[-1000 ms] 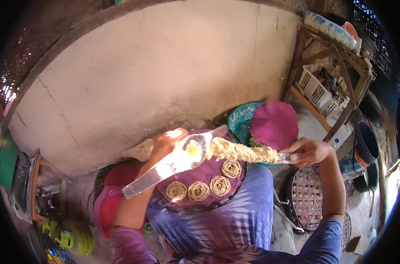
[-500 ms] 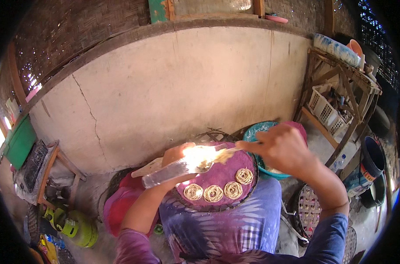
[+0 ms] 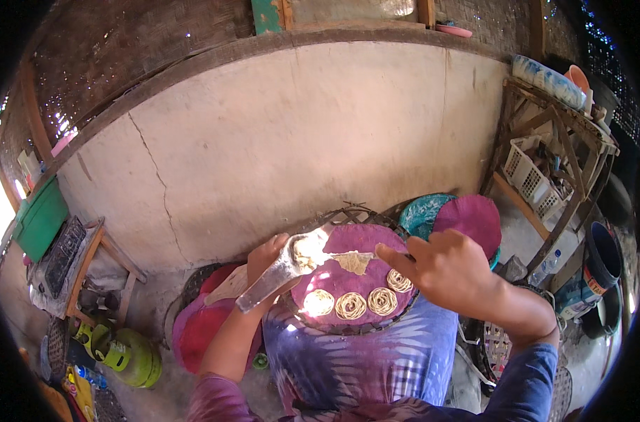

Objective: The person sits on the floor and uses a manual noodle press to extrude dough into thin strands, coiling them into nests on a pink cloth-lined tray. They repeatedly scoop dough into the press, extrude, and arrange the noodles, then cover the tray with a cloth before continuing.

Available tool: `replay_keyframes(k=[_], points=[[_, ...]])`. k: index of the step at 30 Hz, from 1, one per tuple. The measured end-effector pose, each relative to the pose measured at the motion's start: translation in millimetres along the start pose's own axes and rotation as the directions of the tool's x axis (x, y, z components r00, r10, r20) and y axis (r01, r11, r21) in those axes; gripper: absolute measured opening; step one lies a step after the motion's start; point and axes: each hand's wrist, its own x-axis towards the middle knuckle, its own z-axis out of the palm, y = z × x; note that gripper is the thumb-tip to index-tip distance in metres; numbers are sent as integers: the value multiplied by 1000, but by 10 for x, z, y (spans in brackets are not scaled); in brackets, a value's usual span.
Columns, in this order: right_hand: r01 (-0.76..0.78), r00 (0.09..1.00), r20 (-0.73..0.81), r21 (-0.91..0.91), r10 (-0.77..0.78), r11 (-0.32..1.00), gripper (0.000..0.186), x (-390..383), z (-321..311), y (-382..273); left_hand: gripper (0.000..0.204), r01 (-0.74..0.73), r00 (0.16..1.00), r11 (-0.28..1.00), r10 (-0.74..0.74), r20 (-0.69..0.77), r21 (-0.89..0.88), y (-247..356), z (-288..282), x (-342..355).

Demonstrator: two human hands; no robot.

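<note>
1. Dough [image 3: 308, 252] is sitting as a pale lump in the mouth of the metal press [image 3: 265, 276], just below the frame's centre; a smaller scrap [image 3: 352, 264] is showing along the lower edge of the thin stick [image 3: 360, 253], slightly right of it.
2. I am seeing the left hand [image 3: 265, 256] closing around the press, some of its fingers hiding behind the metal.
3. I am watching the right hand [image 3: 450, 271], right of centre, curling around the stick's outer end, its forefinger lying along it.
4. A second ago shaggy dough was coating the stick thickly; now only that scrap is remaining there.
5. I am judging that the stick is now nearly clear and most of that dough is resting in the press.
6. Four noodle coils [image 3: 351, 306] are keeping their places on the purple sheet [image 3: 365, 235], lower centre.
</note>
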Motion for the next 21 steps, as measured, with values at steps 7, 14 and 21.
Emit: replay_keyframes(k=[7,14,21], points=[[92,996,11,72,-93,993,44,299,64,-113,34,-39,999,999,39,-38,-10,184,29,107],[-175,976,-114,80,183,981,50,37,37,31,41,147,963,955,-198,-184,-258,-141,-24,123],[-17,995,-97,12,18,1000,45,184,12,-3,40,43,997,987,-52,-54,-155,298,17,105]])
